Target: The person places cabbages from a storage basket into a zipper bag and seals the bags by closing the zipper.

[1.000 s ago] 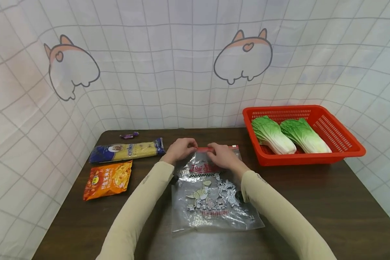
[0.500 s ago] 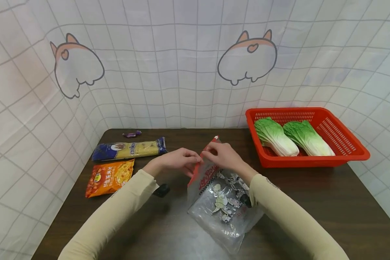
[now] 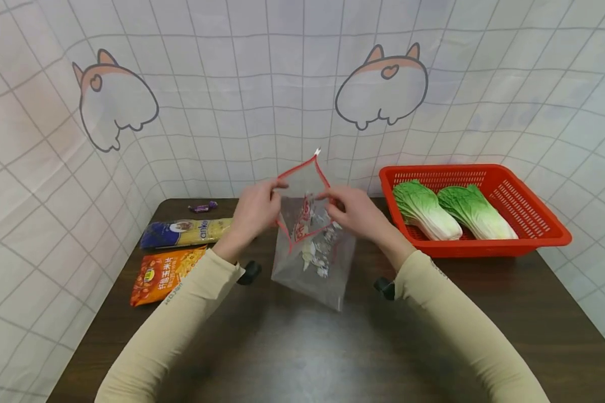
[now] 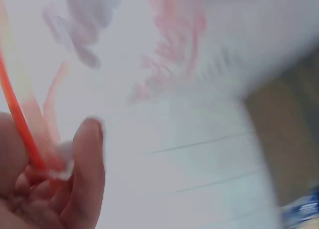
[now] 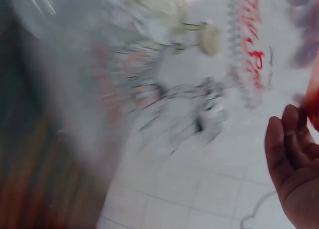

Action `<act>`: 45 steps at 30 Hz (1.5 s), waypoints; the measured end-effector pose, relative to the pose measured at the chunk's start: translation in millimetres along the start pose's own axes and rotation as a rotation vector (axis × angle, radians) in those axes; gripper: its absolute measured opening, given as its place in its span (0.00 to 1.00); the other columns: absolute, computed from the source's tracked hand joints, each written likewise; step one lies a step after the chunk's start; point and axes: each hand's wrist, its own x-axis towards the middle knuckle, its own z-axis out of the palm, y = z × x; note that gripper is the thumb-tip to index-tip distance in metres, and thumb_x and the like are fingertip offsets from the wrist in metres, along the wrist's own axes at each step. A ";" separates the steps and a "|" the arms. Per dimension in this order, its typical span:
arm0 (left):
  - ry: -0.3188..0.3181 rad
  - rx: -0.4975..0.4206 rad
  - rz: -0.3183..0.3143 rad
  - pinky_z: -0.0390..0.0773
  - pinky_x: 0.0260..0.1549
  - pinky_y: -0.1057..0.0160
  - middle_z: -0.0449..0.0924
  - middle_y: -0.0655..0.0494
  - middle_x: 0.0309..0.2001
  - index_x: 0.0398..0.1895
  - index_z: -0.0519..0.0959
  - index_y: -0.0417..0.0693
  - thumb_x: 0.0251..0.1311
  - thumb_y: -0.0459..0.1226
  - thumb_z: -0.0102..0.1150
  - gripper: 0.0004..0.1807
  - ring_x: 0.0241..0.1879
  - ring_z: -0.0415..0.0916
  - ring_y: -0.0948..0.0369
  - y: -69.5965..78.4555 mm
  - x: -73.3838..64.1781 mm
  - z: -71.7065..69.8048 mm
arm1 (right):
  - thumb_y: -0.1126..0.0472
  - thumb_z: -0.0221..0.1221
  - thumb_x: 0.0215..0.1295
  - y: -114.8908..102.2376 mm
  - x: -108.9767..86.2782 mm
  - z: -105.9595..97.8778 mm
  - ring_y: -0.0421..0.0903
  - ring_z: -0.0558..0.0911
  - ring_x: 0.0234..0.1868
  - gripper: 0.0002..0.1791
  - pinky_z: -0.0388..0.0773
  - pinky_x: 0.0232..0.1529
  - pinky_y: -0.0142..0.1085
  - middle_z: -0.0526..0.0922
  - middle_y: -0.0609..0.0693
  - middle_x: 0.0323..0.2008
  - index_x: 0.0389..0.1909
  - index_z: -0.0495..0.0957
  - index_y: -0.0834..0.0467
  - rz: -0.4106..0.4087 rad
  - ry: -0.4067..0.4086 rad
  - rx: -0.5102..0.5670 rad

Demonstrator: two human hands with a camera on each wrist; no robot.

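Observation:
Between my two hands hangs a clear zip bag (image 3: 307, 280) with red lettering and cartoon figures, lifted off the table. Its red-edged mouth is spread into a diamond. My left hand (image 3: 257, 210) pinches the left side of the rim, and the red strip (image 4: 22, 124) runs into those fingers in the left wrist view. With thumb and forefinger, my right hand (image 3: 353, 212) grips the opposite side of the rim. The right wrist view shows the printed film blurred, with the fingers (image 5: 279, 144) at its right edge. Nothing shows inside the bag.
A red basket (image 3: 489, 248) with two Chinese cabbages (image 3: 428, 210) stands at the back right. At the left lie a pasta packet (image 3: 181, 232), an orange snack packet (image 3: 163, 274) and a small purple-wrapped candy (image 3: 203, 207). A white grid-patterned curtain (image 3: 217, 112) encloses the dark table (image 3: 302, 358).
The bag lay flat on the table, then was tilted up; now it hangs raised. Its mouth has gone from closed to spread wide. Both hands have risen and moved apart from half a second ago.

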 end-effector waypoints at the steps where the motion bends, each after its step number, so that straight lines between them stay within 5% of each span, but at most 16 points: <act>1: 0.082 0.005 0.040 0.60 0.12 0.65 0.81 0.48 0.29 0.56 0.80 0.44 0.65 0.28 0.42 0.21 0.10 0.59 0.62 9.1 0.1 -6.4 | 0.66 0.53 0.70 -0.2 2.1 -3.9 0.43 0.68 0.21 0.16 0.67 0.26 0.38 0.72 0.47 0.23 0.56 0.79 0.58 -0.005 0.041 0.008; 5: 0.336 0.075 0.304 0.64 0.14 0.64 0.82 0.46 0.52 0.55 0.80 0.39 0.61 0.26 0.48 0.20 0.16 0.68 0.58 44.8 -6.4 -15.9 | 0.63 0.55 0.71 3.8 7.5 -10.8 0.44 0.70 0.23 0.21 0.69 0.26 0.37 0.72 0.49 0.26 0.64 0.72 0.56 -0.046 0.160 0.098; 7: 0.361 0.136 0.420 0.64 0.13 0.65 0.75 0.46 0.62 0.55 0.80 0.39 0.60 0.26 0.50 0.20 0.16 0.68 0.59 57.5 -12.8 -9.9 | 0.62 0.56 0.71 9.5 7.6 -9.9 0.45 0.71 0.24 0.23 0.70 0.27 0.37 0.72 0.50 0.27 0.65 0.69 0.56 -0.062 0.175 0.141; 9: 0.299 0.189 0.457 0.62 0.10 0.65 0.72 0.46 0.65 0.59 0.78 0.41 0.61 0.29 0.52 0.22 0.12 0.64 0.59 62.9 -19.6 1.9 | 0.61 0.56 0.71 16.7 6.2 -8.7 0.45 0.70 0.24 0.23 0.70 0.27 0.38 0.72 0.50 0.26 0.65 0.68 0.56 -0.048 0.149 0.139; 10: 0.243 0.207 0.454 0.62 0.09 0.65 0.70 0.46 0.66 0.60 0.78 0.42 0.62 0.30 0.51 0.22 0.10 0.61 0.60 62.8 -22.3 8.9 | 0.61 0.55 0.71 20.7 4.8 -8.2 0.45 0.69 0.23 0.22 0.69 0.26 0.38 0.72 0.50 0.25 0.65 0.68 0.57 -0.022 0.117 0.116; 14: 0.013 0.263 0.343 0.69 0.14 0.65 0.70 0.44 0.66 0.59 0.78 0.42 0.62 0.29 0.53 0.21 0.20 0.76 0.57 48.1 -23.1 34.7 | 0.65 0.52 0.69 33.4 -3.1 -11.2 0.46 0.70 0.23 0.19 0.69 0.28 0.39 0.77 0.53 0.27 0.59 0.75 0.60 0.159 -0.124 -0.088; 18: -0.100 0.233 0.222 0.62 0.13 0.66 0.72 0.41 0.64 0.56 0.79 0.39 0.61 0.24 0.50 0.20 0.14 0.69 0.60 27.9 -14.2 46.6 | 0.68 0.51 0.64 39.6 -10.4 -16.4 0.53 0.80 0.38 0.19 0.78 0.42 0.46 0.83 0.59 0.43 0.55 0.79 0.64 0.269 -0.362 -0.307; 22: -0.149 0.152 0.148 0.54 0.11 0.67 0.77 0.43 0.59 0.60 0.78 0.40 0.63 0.26 0.48 0.22 0.10 0.51 0.65 18.2 -5.1 49.4 | 0.69 0.50 0.63 43.6 -12.4 -19.1 0.54 0.79 0.43 0.20 0.77 0.46 0.48 0.82 0.60 0.48 0.55 0.79 0.64 0.203 -0.382 -0.315; 26: -0.198 0.163 0.109 0.59 0.14 0.67 0.85 0.46 0.40 0.63 0.75 0.42 0.63 0.29 0.52 0.23 0.12 0.59 0.64 16.1 3.1 53.2 | 0.68 0.52 0.67 47.7 -12.8 -21.7 0.49 0.73 0.36 0.19 0.72 0.39 0.43 0.80 0.56 0.45 0.58 0.78 0.60 0.082 -0.331 -0.164; 30: -0.190 0.233 0.100 0.66 0.15 0.65 0.84 0.48 0.33 0.63 0.75 0.44 0.62 0.25 0.51 0.24 0.18 0.72 0.59 18.4 7.7 55.0 | 0.66 0.55 0.66 51.6 -14.1 -24.0 0.46 0.72 0.31 0.20 0.70 0.35 0.40 0.81 0.54 0.41 0.59 0.77 0.61 0.080 -0.324 -0.178; 37: 0.023 0.519 0.158 0.66 0.11 0.61 0.78 0.50 0.38 0.45 0.84 0.50 0.66 0.30 0.54 0.11 0.15 0.69 0.57 29.1 11.7 47.5 | 0.71 0.52 0.58 49.0 -15.8 -31.8 0.52 0.75 0.35 0.22 0.72 0.35 0.42 0.83 0.61 0.48 0.55 0.79 0.66 0.285 -0.407 -0.378; 39: 0.014 0.509 0.163 0.65 0.11 0.62 0.75 0.48 0.39 0.45 0.84 0.50 0.67 0.30 0.53 0.12 0.14 0.66 0.58 32.1 11.2 47.1 | 0.72 0.52 0.59 49.2 -16.4 -31.9 0.51 0.76 0.36 0.22 0.73 0.36 0.42 0.82 0.61 0.49 0.55 0.79 0.66 0.303 -0.419 -0.375; 45: -0.107 0.295 0.172 0.73 0.19 0.62 0.76 0.46 0.45 0.56 0.80 0.47 0.67 0.30 0.49 0.18 0.24 0.75 0.56 34.5 10.2 47.6 | 0.70 0.53 0.61 59.7 -19.6 -31.5 0.51 0.76 0.38 0.21 0.75 0.40 0.44 0.82 0.60 0.50 0.56 0.78 0.65 0.264 -0.419 -0.324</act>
